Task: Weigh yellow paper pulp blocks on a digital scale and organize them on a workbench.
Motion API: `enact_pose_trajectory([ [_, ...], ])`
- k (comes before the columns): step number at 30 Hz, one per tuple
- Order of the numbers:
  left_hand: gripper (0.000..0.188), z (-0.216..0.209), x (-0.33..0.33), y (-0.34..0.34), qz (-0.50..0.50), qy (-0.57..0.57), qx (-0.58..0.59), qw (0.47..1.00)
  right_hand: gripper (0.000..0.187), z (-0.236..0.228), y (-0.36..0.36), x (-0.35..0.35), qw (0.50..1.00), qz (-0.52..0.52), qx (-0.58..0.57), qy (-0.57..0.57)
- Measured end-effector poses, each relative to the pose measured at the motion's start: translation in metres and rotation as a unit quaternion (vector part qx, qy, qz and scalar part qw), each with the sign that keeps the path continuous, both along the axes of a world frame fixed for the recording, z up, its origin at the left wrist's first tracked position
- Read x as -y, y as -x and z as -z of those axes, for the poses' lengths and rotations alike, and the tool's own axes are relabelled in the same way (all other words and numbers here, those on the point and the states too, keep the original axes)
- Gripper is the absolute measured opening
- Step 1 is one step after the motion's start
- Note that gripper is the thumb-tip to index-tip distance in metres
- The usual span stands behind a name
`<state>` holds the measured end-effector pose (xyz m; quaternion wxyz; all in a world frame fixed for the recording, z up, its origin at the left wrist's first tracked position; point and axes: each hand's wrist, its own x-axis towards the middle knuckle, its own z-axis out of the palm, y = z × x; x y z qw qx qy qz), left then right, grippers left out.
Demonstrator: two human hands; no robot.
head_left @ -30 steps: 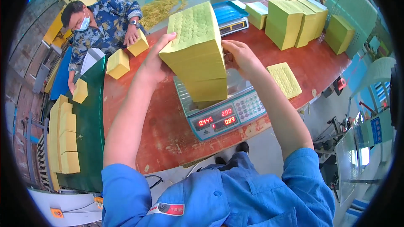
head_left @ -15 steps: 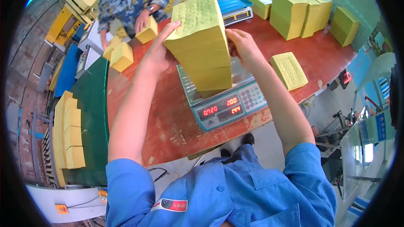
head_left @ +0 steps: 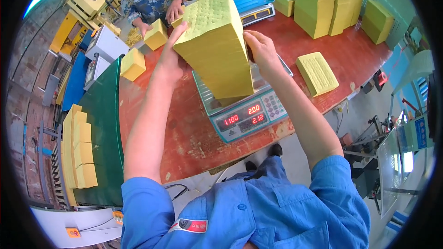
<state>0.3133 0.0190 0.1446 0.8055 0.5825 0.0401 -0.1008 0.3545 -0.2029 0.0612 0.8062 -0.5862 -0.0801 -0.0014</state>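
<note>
A tall stack of yellow paper point(head_left: 214, 60) with an embossed top stands on the tray of a teal-rimmed digital scale point(head_left: 244, 122). My left hand point(head_left: 174, 53) is against the stack's left side, thumb up by the top edge and most fingers hidden behind the paper. At the right side, my right hand point(head_left: 260, 48) has its fingers bent against the stack near the top. Both hands steady it between them. Red digits glow on the scale's display.
Right of the scale, a small yellow paper block point(head_left: 317, 74) lies on the red table point(head_left: 152, 157). Larger stacks point(head_left: 316, 11) stand beyond, beside a second scale point(head_left: 254, 7). A co-worker's hands point(head_left: 175, 10) touch blocks at far left. More blocks point(head_left: 83, 152) line the green surface.
The scale's red digits have changed. The stack's top has shifted slightly left with my hands still on it. The co-worker's hands have moved among the blocks.
</note>
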Motion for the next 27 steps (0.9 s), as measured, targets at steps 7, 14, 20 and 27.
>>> enact_pose_trajectory([
  [7, 0.054, 0.011, 0.013, 0.010, -0.047, -0.026, 0.053, 0.997, 0.039, 0.014, 0.003, -0.006, 0.984, 0.081, 0.094, 0.126],
  [14, 0.055, 0.085, 0.028, -0.004, -0.192, 0.020, 0.161, 0.968, 0.053, 0.042, -0.005, 0.018, 0.987, 0.078, 0.093, 0.104],
  [20, 0.049, 0.123, 0.060, 0.000, -0.112, 0.051, 0.203, 0.971, 0.066, 0.022, -0.002, 0.001, 0.990, -0.066, 0.102, -0.079],
  [27, 0.064, 0.121, 0.085, -0.033, -0.162, 0.181, 0.141, 0.960, 0.062, 0.003, -0.038, 0.012, 0.972, -0.206, -0.051, -0.096],
])
